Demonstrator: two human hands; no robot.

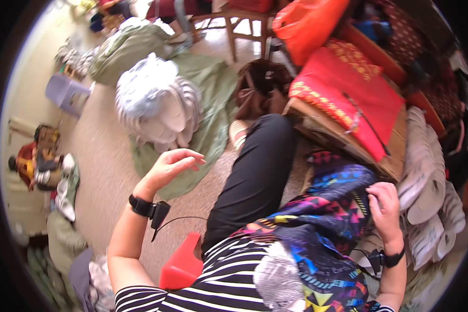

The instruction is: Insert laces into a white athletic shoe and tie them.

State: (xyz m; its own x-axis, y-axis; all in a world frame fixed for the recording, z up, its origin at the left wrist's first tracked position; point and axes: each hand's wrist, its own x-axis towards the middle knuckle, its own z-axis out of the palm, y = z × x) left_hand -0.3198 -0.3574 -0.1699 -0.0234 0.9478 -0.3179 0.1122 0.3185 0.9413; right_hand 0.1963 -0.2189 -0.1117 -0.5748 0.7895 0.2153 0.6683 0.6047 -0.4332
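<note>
Head view, grey bundle (276,278) lay on patterned cloth (317,221) across the lap, right hand (386,210) was at its edge, fingers bent, any pinch unclear, left hand (170,169) hovered empty, fingers loosely parted, pale heap (158,101) sat beyond on green sheet (216,83).

Red sheet (366,106), near edge: a band of yellow characters (320,102), smeared by blur, not legible.
Red sheet, far corner: rows of yellow characters (354,58), equally blurred.
Patterned cloth (327,221), lower part: a line of faint lettering (325,271), too soft to read; blue block-like marks (343,291) just beside it, possibly letters.
</note>
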